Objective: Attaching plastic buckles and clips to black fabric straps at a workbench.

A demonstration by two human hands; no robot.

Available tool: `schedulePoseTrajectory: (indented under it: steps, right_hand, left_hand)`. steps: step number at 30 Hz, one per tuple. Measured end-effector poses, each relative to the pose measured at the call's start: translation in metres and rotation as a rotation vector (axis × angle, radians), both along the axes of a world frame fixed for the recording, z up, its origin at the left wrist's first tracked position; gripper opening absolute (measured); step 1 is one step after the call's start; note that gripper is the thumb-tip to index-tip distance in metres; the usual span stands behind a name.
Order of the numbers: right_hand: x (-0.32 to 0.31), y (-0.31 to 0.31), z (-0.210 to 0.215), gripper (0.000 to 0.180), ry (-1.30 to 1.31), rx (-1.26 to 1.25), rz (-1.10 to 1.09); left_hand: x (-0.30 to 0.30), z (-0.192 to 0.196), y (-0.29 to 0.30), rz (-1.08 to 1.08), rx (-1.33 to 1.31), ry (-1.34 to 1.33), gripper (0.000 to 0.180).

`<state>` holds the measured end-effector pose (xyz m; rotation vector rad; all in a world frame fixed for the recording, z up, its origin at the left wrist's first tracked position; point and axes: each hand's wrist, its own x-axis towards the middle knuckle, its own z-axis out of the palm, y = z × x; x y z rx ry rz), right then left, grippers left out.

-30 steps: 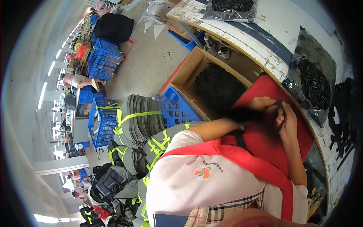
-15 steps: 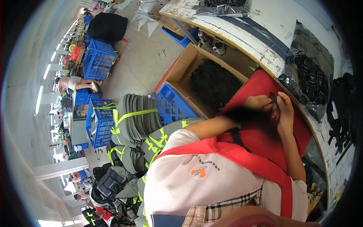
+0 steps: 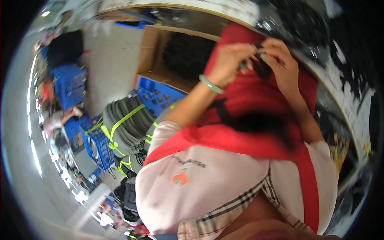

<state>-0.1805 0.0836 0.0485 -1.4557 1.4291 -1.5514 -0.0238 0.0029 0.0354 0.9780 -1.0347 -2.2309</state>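
My left hand, with a pale green bangle on its wrist, is raised over the red apron on my lap. Close beside it, my right hand has its fingers bent inward. Between them is a small black strap-like piece, blurred by motion. Both hands pinch it, the left from one side and the right at its upper end. Its exact shape is partly hidden by the fingers. A dark blurred patch covers part of the apron below the hands.
Left of my hands stands an open carton of black pieces, by a blue crate. Grey stacked panels tied with yellow-green strips lie nearer. A worn white table edge curves along the right, with clear plastic bags on it.
The view has swung, so the carton and table sit higher and further left. My hands have come up in the picture, and the left hand's bangle now shows. The black piece remains between them.
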Motion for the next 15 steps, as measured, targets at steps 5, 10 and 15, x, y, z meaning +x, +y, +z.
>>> schedulePoseTrajectory:
  steps: [5, 10, 15]
  right_hand:
    - [-0.009, 0.008, 0.019, 0.013, -0.236, 0.357, -0.065]
    - [-0.012, 0.015, -0.003, 0.023, -0.350, 0.445, -0.036]
    - [-0.006, 0.006, 0.004, 0.030, -0.404, 0.493, -0.017]
  left_hand:
    - [-0.014, 0.001, -0.002, 0.116, -0.126, 0.095, 0.015]
    - [-0.015, -0.009, 0.007, 0.087, -0.161, 0.053, 0.015]
    - [-0.013, -0.007, 0.009, 0.077, -0.408, -0.022, 0.017]
